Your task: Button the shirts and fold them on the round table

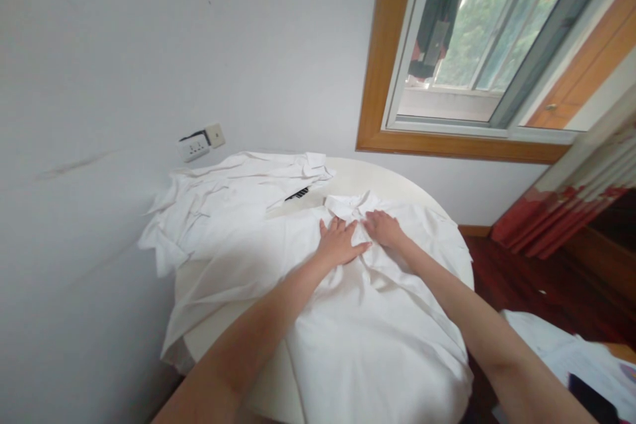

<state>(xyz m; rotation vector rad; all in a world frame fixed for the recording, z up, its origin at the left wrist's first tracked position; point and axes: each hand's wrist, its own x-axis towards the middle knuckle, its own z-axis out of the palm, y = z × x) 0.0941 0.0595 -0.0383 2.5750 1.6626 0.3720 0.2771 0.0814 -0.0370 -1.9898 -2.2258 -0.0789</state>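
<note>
A white shirt (pixel 358 324) lies spread over a round white table (pixel 362 175), its collar (pixel 348 204) toward the far side. My left hand (pixel 340 242) rests flat on the shirt just below the collar, fingers stretched out. Beside it, my right hand (pixel 383 228) presses on the cloth near the collar with its fingers curled down onto the fabric. The two hands nearly touch.
A pile of other white garments (pixel 223 202) lies at the table's far left, with a dark comb-like object (pixel 297 194) at its edge. A wall socket (pixel 195 146) sits on the wall behind. A wood-framed window (pixel 477 53) is at right, with a red-and-cream curtain (pixel 571 212) below it.
</note>
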